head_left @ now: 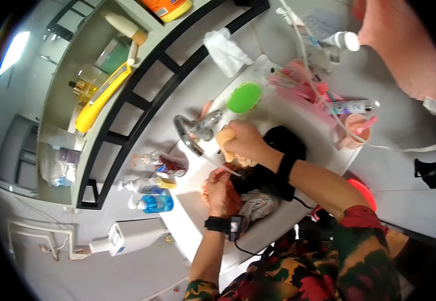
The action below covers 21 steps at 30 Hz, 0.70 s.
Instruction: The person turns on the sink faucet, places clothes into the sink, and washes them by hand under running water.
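Observation:
My right hand (pixel 252 143) is closed around a tan, rounded block (pixel 226 144) whose exact kind I cannot make out. It is over the white sink (pixel 190 220), just right of the metal tap (pixel 190 135). Thin water runs from the tap past my left hand (pixel 218 193). The left fingers are curled on an orange cloth (pixel 233 199) at the sink's left side. Black cloth (pixel 283 140) is bunched under and beside my right wrist. A grey patterned cloth (pixel 259 204) lies nearer to me in the basin.
A green oval (pixel 244 97) sits on the sink's back corner. Pump bottles, one with blue liquid (pixel 156 203), line the left edge. A pink container of brushes (pixel 303 95) and a pink cup (pixel 353 131) stand right. A shelf (pixel 59 115) with toiletries is upper left.

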{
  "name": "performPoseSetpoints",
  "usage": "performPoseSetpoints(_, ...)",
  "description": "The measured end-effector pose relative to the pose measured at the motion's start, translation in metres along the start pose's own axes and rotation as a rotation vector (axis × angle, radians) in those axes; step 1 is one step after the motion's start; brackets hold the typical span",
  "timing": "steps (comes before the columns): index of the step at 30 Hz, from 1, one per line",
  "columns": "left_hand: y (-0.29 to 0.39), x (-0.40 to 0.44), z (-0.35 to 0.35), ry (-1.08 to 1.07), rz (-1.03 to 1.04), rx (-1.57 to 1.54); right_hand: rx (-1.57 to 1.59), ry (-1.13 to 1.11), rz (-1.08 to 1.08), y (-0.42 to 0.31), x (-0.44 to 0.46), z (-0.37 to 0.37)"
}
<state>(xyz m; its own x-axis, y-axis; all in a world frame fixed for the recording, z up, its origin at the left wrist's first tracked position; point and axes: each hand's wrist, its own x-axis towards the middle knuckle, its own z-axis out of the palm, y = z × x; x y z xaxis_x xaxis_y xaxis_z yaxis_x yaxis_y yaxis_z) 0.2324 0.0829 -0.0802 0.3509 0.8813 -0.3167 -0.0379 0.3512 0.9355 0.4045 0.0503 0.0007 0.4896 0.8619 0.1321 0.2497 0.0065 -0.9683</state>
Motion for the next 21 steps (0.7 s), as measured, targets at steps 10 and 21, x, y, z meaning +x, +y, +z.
performPoseSetpoints(10, 0.003, -0.027, -0.015, 0.096, -0.347, -0.278, -0.050, -0.194, -0.030, 0.101, -0.028, 0.045)
performPoseSetpoints(21, 0.007, -0.009, 0.010, -0.237, -0.472, -0.793, 0.553, -0.520, 0.150, -0.023, -0.058, -0.012)
